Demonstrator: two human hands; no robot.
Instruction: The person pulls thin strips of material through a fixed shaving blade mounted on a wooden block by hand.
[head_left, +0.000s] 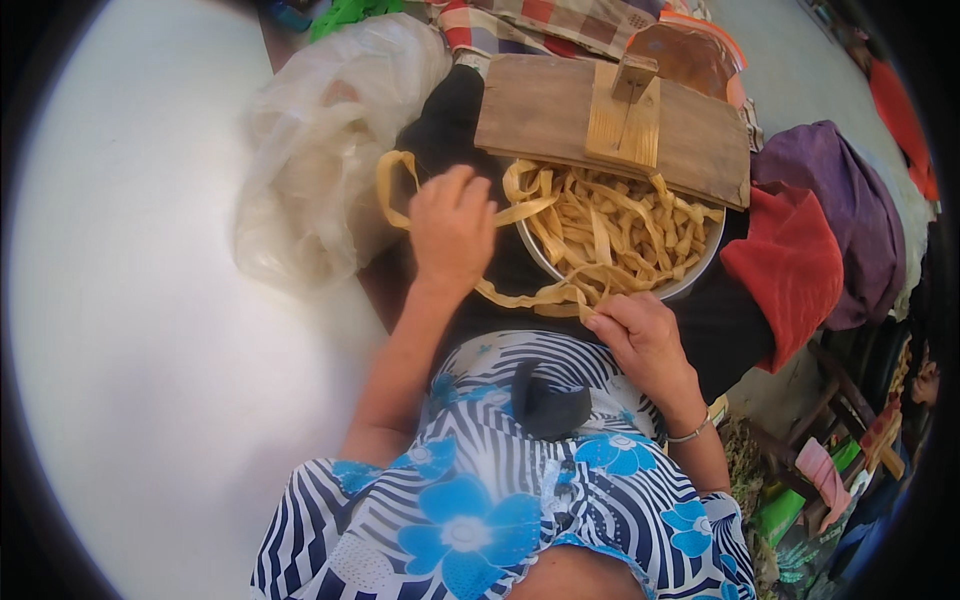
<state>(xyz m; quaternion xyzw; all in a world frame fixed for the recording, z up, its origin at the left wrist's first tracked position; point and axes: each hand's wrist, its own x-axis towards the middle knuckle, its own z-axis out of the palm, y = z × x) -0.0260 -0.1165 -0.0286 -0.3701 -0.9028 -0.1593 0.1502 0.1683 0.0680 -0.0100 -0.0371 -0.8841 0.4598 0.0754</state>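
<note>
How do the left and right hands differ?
The left hand is left of the bowl, the right hand at its near rim. The right hand pinches a yellowish strip; the left hand's grip is unclear. The right wrist wears a bracelet; the left wrist is bare. Both are ungloved.

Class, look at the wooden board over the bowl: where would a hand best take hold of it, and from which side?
Probably by the block, pinched from above: it stands up from the board like a knob, with nothing over it. The board's near edge looks a poorer hold, since it lies over the bowl of strips.
</note>
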